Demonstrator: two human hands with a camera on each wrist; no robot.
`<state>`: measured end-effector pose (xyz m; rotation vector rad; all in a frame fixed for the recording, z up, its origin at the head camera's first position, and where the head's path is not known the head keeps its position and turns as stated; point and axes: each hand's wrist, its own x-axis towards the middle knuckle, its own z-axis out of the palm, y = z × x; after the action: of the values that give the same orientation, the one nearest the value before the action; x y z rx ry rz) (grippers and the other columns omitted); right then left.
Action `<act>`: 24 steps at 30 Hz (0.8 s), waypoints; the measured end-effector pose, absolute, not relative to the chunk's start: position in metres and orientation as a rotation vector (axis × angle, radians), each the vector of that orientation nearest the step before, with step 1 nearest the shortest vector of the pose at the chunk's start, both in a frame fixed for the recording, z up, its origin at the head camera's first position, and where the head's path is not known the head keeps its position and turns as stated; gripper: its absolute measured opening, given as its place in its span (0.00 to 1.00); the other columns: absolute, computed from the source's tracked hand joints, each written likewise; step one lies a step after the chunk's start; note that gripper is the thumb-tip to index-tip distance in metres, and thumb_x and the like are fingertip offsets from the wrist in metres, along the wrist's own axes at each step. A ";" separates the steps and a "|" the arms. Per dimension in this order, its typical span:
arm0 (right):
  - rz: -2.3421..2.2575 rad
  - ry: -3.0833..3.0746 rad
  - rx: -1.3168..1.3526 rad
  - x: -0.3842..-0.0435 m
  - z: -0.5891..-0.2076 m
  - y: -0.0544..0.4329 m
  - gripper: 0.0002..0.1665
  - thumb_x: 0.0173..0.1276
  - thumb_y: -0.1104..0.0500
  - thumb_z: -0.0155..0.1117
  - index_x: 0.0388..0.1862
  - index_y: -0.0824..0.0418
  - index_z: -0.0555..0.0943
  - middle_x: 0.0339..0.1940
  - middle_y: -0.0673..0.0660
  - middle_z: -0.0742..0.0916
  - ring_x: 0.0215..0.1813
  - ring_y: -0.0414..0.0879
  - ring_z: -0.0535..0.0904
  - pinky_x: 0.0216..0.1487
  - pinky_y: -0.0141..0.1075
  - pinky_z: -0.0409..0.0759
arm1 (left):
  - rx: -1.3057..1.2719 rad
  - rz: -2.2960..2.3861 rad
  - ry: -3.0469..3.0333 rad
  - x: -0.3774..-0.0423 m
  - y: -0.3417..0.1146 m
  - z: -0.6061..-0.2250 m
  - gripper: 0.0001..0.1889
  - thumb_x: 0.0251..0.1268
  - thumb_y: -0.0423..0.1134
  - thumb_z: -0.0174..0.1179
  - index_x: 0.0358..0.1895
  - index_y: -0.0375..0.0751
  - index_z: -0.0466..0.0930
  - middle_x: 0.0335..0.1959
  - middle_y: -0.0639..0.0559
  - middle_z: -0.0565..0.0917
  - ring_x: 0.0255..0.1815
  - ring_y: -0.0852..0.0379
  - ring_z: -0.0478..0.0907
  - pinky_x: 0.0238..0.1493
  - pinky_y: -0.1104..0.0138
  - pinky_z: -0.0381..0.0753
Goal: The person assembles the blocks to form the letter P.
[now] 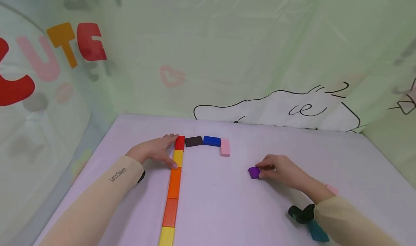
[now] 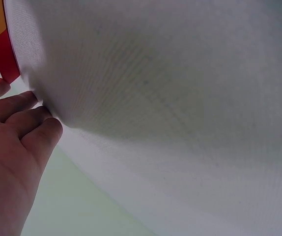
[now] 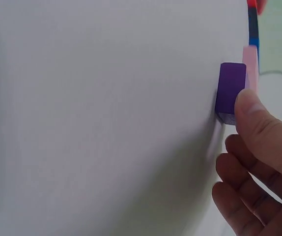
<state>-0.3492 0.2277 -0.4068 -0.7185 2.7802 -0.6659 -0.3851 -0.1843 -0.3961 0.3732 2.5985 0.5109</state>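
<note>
My right hand pinches a purple block between thumb and fingers, to the right of the pink block. In the right wrist view the thumb lies on one face of the purple block. My left hand lies along the upper end of a column of blocks, its fingertips at the red block. Its thumb tip touches near where the yellow block meets the orange block. From the red block a row runs right: a black block, then a blue block, then the pink one.
Below the orange block, the column continues with a coral block and another yellow block. Near my right sleeve lie a teal block and a pink piece, partly hidden by the arm. A printed curtain hangs behind the lilac-white table.
</note>
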 end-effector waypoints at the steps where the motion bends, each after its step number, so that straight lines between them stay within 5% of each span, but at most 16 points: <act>1: -0.675 2.775 -0.726 -0.349 -0.407 0.221 0.17 0.64 0.59 0.75 0.51 0.65 0.89 0.40 0.50 0.88 0.43 0.42 0.81 0.43 0.29 0.83 | 0.371 0.511 2.598 -0.385 -0.184 -0.396 0.57 0.57 0.51 0.74 0.83 0.39 0.47 0.84 0.38 0.51 0.85 0.37 0.46 0.83 0.43 0.50; 24: -0.718 2.780 -0.788 -0.364 -0.414 0.099 0.16 0.63 0.58 0.77 0.48 0.64 0.90 0.41 0.54 0.92 0.45 0.44 0.86 0.52 0.41 0.86 | 0.365 0.538 2.595 -0.385 -0.187 -0.397 0.58 0.56 0.51 0.75 0.83 0.41 0.47 0.85 0.39 0.50 0.86 0.38 0.44 0.83 0.42 0.50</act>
<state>-0.3641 0.0994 -0.4138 -0.7884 2.7800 -0.7177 -0.3849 -0.1870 -0.3973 0.3655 2.5953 0.5381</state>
